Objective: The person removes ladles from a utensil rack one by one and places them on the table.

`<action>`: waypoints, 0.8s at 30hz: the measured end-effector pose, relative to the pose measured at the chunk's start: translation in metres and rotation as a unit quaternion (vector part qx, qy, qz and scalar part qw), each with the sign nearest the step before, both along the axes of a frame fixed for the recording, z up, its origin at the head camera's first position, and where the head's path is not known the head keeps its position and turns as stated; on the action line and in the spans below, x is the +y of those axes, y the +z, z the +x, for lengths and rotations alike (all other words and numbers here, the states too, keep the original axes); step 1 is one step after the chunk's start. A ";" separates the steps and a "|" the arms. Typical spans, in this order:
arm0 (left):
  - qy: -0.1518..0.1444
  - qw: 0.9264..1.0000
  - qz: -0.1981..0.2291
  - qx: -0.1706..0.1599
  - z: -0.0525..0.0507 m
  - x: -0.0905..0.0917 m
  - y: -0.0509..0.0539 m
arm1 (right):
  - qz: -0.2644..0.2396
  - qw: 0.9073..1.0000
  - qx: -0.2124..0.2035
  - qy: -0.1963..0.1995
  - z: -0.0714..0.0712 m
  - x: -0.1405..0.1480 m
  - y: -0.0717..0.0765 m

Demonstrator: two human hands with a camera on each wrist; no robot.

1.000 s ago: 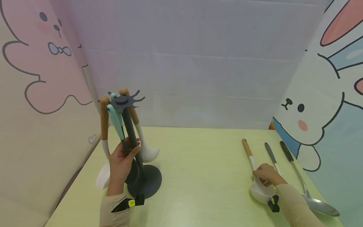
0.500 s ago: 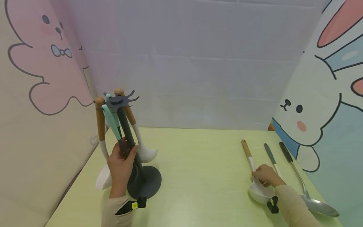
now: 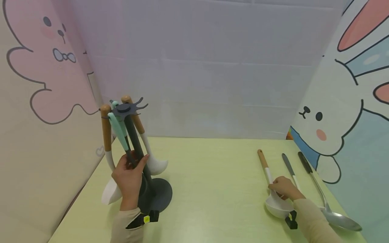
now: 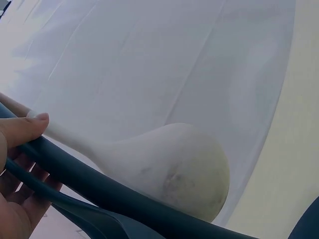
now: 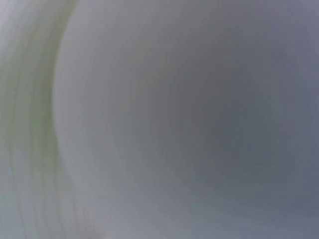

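Note:
A dark utensil stand with hooked arms on top stands at the left, tilted. My left hand grips its post together with the dark shaft of a mint-handled utensil. Two wooden-handled white utensils hang there, one left of the post, one behind it; in the left wrist view that white head is beyond the post. On the right, my right hand pinches the neck of a white ladle lying with its wooden handle away. Its pale bowl fills the right wrist view.
Right of the ladle lie a grey-handled utensil, partly hidden by the right hand, and a black-handled metal spoon near the right edge. The pale yellow-green table spans between the hands. Printed cloth walls enclose the sides and back.
The left hand and the upper part of the stand have shifted slightly left. The right hand keeps its hold on the ladle, with little visible movement.

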State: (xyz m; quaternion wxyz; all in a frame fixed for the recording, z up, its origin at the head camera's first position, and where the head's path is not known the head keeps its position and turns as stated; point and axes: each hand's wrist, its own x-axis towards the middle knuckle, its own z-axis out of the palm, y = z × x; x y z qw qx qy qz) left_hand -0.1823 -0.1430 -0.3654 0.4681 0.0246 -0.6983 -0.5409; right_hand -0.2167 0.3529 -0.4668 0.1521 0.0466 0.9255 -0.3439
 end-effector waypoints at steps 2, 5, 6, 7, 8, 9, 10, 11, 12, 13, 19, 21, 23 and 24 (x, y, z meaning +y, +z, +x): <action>0.003 1.000 -0.004 0.000 0.001 0.000 0.002 | 0.002 1.000 0.001 -0.001 0.000 0.000 0.000; 0.007 1.000 -0.009 -0.005 0.001 0.001 0.005 | 0.004 1.000 0.001 -0.001 0.000 0.000 0.000; 0.007 1.000 -0.009 -0.006 0.001 0.000 0.006 | 0.005 1.000 0.001 -0.001 0.001 0.000 0.000; 0.006 1.000 -0.009 -0.007 0.001 0.000 0.007 | 0.005 1.000 0.000 -0.001 0.001 0.000 0.000; 0.005 1.000 -0.008 -0.009 0.001 0.000 0.008 | 0.006 1.000 -0.002 -0.001 0.001 -0.001 0.000; 0.002 1.000 -0.006 -0.009 0.001 0.000 0.008 | 0.007 1.000 -0.003 0.000 0.001 -0.001 0.000; 0.000 1.000 -0.004 -0.010 0.001 -0.001 0.009 | 0.009 1.000 -0.005 0.000 0.001 -0.001 0.000; -0.002 1.000 -0.004 -0.011 0.001 -0.001 0.009 | 0.010 1.000 -0.007 -0.001 0.001 -0.001 0.000; -0.004 1.000 -0.003 -0.013 0.001 -0.001 0.009 | 0.012 1.000 -0.010 -0.001 0.001 -0.001 0.001; -0.005 1.000 -0.003 -0.015 0.001 -0.002 0.009 | 0.014 1.000 -0.011 -0.001 0.000 -0.001 0.000; -0.012 1.000 -0.005 -0.026 0.000 -0.005 0.009 | 0.019 1.000 -0.009 0.001 -0.002 0.000 -0.002; -0.018 0.999 -0.006 -0.032 0.000 -0.005 0.010 | 0.018 1.000 -0.005 0.003 -0.002 0.000 -0.002; -0.025 0.999 -0.006 -0.040 0.000 -0.006 0.010 | 0.017 1.000 -0.002 0.006 -0.002 0.000 -0.003; -0.030 0.999 -0.005 -0.045 0.000 -0.007 0.011 | 0.017 1.000 0.000 0.008 -0.002 -0.001 -0.003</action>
